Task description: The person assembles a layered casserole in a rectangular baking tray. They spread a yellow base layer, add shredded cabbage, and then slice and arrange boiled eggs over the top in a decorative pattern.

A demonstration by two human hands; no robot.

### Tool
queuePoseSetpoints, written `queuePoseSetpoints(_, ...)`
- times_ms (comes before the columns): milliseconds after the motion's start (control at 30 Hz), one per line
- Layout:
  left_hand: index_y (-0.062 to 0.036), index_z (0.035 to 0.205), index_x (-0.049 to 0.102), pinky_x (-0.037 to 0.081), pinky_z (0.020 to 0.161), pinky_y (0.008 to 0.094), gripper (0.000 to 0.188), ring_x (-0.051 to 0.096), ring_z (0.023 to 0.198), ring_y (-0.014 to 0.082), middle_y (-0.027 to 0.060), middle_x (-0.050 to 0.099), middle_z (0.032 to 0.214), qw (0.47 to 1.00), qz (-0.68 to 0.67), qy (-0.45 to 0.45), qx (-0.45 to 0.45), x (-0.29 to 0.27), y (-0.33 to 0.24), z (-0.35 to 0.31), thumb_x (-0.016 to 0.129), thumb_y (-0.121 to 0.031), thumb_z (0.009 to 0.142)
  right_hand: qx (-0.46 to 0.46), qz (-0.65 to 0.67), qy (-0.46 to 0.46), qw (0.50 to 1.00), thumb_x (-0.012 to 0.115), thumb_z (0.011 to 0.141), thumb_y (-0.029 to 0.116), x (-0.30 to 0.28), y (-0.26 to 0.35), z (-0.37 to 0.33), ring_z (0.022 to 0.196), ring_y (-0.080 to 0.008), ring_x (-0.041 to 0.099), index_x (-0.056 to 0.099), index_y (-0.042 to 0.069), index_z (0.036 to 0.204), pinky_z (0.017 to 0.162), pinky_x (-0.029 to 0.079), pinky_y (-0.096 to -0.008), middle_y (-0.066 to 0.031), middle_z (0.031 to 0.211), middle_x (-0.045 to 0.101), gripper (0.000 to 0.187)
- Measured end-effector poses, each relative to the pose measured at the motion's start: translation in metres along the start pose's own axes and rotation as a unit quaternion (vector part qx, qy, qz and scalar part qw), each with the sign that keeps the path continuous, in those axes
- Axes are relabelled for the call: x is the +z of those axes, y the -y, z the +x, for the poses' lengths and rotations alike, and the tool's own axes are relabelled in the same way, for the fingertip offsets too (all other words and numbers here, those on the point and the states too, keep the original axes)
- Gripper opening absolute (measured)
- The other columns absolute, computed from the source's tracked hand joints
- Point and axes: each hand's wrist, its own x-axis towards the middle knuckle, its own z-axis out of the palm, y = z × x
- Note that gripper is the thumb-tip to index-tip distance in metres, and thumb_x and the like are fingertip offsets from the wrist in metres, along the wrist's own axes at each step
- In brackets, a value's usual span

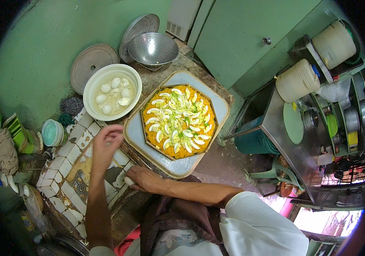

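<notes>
My right hand [145,179] is closed around a white peeled egg [129,181], only part of which shows, over the tiled sink ledge. My left hand [105,143] is up by the tray's left edge, its fingers loosely bent and a little apart, with nothing visible in them. Just beyond it stands a white bowl [89,110] of cloudy water with several peeled eggs [105,88]. On the pale blue tray [175,168] lies an octagonal platter of orange noodles [178,121], topped with egg slices and chopped greens.
Behind the bowl are a perforated metal colander [152,48] and round lids [92,64] against the green wall. The broken-tiled sink [73,181] lies below my left arm. To the right stand a metal table [287,141], beige water jugs [297,80] and a green plastic chair [278,173].
</notes>
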Motion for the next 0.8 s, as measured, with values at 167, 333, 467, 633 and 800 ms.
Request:
queuePoseSetpoints(167,-0.0038,0.120,0.065,0.050,0.079,0.0260,0.034,0.059,0.095,0.0104,0.0047,0.065,0.117,0.993,0.036,0.104,0.039,0.051,-0.021,0.030,0.068,-0.007,0.087,0.111,0.157,-0.093,0.977,0.069,0.086,0.014,-0.021,0.006,-0.006,0.105,-0.0339,0.060,0.053,0.004,0.124,0.094,0.048,-0.0431,-0.0190,0.112,0.061,0.043)
queuePoseSetpoints(333,-0.0011,0.145,0.042,0.045,0.099,0.0316,0.063,0.052,0.125,0.0198,0.0123,0.054,0.140,0.993,-0.069,0.081,-0.042,0.023,-0.012,0.004,0.068,-0.008,0.089,0.194,0.663,-0.239,0.682,0.047,0.104,0.030,-0.082,-0.019,0.014,0.078,-0.0140,0.066,0.049,0.008,0.128,0.068,0.056,-0.0274,-0.0084,0.102,0.063,0.032)
queuePoseSetpoints(467,-0.0006,0.141,0.047,0.050,0.097,0.0298,0.059,0.061,0.114,0.0163,0.0135,0.063,0.126,0.978,-0.195,-0.012,-0.073,0.037,0.003,-0.008,0.072,-0.003,0.087,0.239,0.595,-0.147,0.753,0.040,0.105,0.040,-0.119,-0.018,0.043,0.086,-0.0151,0.065,0.054,0.010,0.123,0.068,0.055,-0.0283,-0.0062,0.104,0.066,0.037)
queuePoseSetpoints(633,-0.0013,0.124,0.057,0.056,0.075,0.0260,0.046,0.067,0.091,0.0143,0.0114,0.069,0.104,0.982,-0.078,-0.170,0.013,0.024,0.008,-0.001,0.075,0.003,0.081,0.030,0.196,-0.282,0.939,0.071,0.090,0.019,-0.138,-0.003,0.082,0.075,-0.0177,0.063,0.068,-0.001,0.111,0.067,0.053,-0.0297,-0.0127,0.101,0.067,0.029)
queuePoseSetpoints(800,-0.0018,0.119,0.057,0.057,0.074,0.0266,0.047,0.067,0.086,0.0149,0.0101,0.068,0.100,0.976,-0.038,-0.212,-0.009,-0.002,0.014,0.024,0.078,0.002,0.077,0.070,0.228,-0.241,0.941,0.074,0.086,0.014,-0.150,-0.011,0.128,0.073,-0.0145,0.067,0.072,-0.002,0.105,0.068,0.054,-0.0297,-0.0115,0.084,0.072,0.025)
